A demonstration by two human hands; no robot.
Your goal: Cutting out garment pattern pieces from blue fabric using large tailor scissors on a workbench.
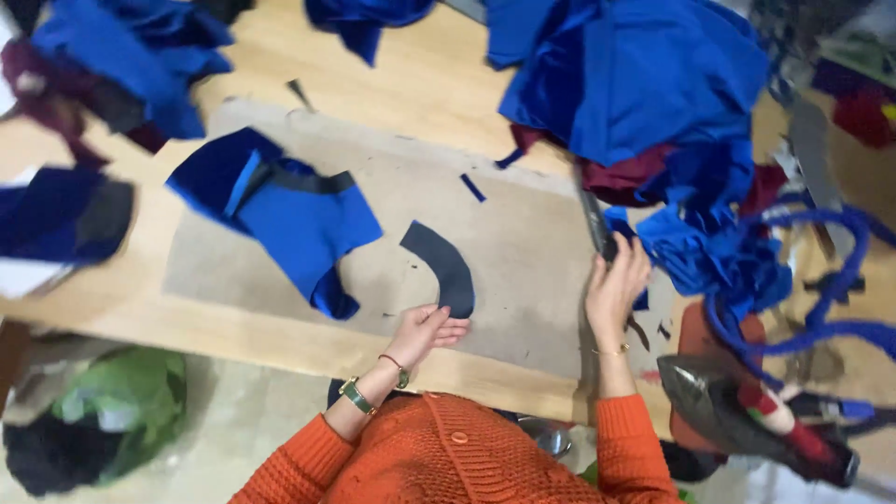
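Observation:
A dark grey curved fabric piece (441, 264) lies on a grey mat (523, 280) on the wooden table (411, 79). My left hand (425, 331) rests flat by its lower end, fingertips touching it, holding nothing. My right hand (616, 285) reaches to the mat's right edge, its fingers around the end of a long dark tool (594, 219) that runs under a pile of blue cloth (653, 93). The tool is blurred and I cannot name it. A cut blue fabric piece (294, 219) with a dark band lies on the mat's left part.
More blue and maroon cloth (112, 56) is heaped at the far left. A blue cord (821, 280) loops at the right above a dark shiny object (737, 415) on a brown pad. A green bag (121, 401) sits on the floor.

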